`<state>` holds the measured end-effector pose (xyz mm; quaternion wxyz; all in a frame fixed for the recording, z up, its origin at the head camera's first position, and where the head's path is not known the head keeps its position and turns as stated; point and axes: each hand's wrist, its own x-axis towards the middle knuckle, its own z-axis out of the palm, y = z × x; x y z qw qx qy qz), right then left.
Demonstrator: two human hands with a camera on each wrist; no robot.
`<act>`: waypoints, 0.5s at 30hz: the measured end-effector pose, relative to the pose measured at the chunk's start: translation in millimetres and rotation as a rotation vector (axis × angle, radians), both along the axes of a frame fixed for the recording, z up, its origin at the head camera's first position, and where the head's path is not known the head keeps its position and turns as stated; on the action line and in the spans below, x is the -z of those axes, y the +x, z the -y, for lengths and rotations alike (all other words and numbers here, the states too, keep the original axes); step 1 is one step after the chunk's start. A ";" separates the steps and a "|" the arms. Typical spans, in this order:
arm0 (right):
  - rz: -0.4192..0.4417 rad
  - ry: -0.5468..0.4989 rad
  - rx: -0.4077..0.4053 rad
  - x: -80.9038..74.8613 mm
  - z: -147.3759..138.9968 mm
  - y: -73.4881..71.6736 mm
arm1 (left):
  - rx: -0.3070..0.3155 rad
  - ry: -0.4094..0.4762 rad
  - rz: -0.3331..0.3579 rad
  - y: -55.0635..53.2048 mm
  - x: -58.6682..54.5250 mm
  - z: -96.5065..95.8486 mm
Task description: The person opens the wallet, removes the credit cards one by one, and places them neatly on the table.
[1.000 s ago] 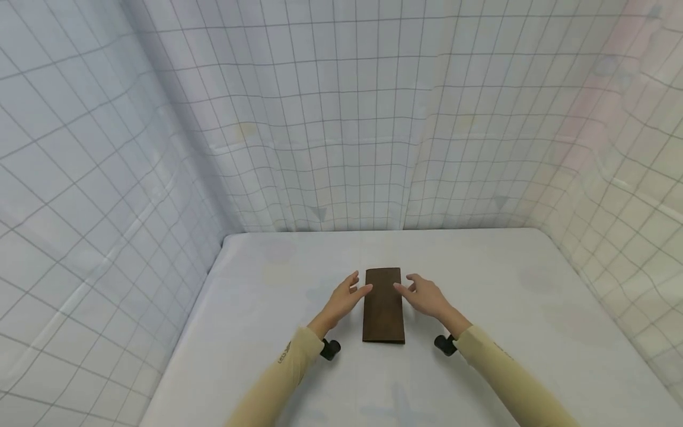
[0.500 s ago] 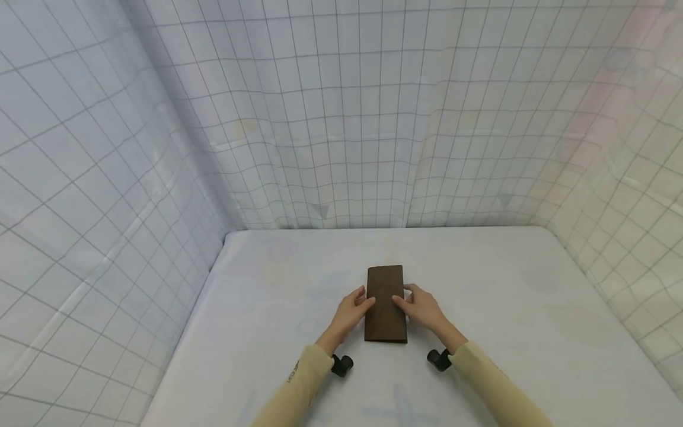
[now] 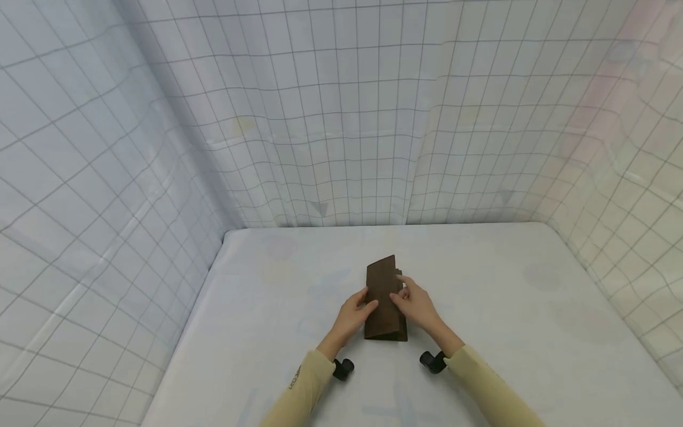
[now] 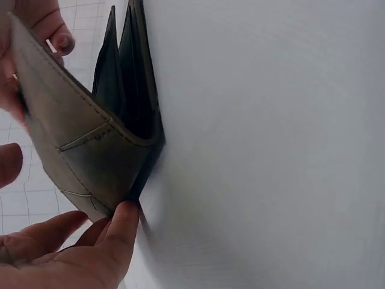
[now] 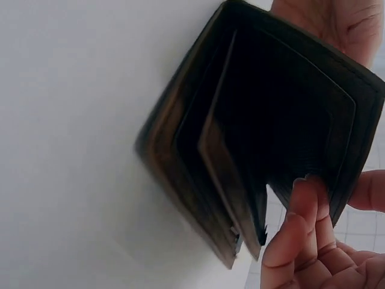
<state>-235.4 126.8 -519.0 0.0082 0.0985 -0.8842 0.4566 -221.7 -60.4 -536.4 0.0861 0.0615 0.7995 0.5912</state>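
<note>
A brown leather wallet (image 3: pixel 381 314), long and stitched, lies partly unfolded on the white table, its fold on the left. My right hand (image 3: pixel 420 307) pinches the free edge of the top cover, thumb outside and fingers inside, and holds it raised. On the fold side my left hand (image 3: pixel 349 319) holds the wallet, with fingertips (image 4: pixel 125 214) at the spine and the thumb over the cover. In the right wrist view the dark inside shows, with an inner flap (image 5: pixel 225 171) standing between the two covers.
A white cloth covers the table (image 3: pixel 277 284). White sheets with a grid pattern (image 3: pixel 341 148) hang behind it and along both sides. Black wrist cameras (image 3: pixel 344 369) sit below both hands, near the tabletop.
Both hands came in to the wallet's sides and took hold. The right hand then lifted the top cover from its right edge, so the closed wallet now stands partly open.
</note>
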 end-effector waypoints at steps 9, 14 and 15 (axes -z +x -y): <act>0.075 -0.170 -0.066 -13.0 17.2 9.1 | 0.061 0.060 0.066 -2.6 -6.7 9.6; 0.073 -0.191 -0.111 -11.8 21.9 10.8 | 0.139 0.179 0.103 -3.0 -8.3 19.1; 0.066 -0.190 -0.132 -10.9 22.4 10.8 | 0.151 0.190 0.111 -2.6 -8.9 21.1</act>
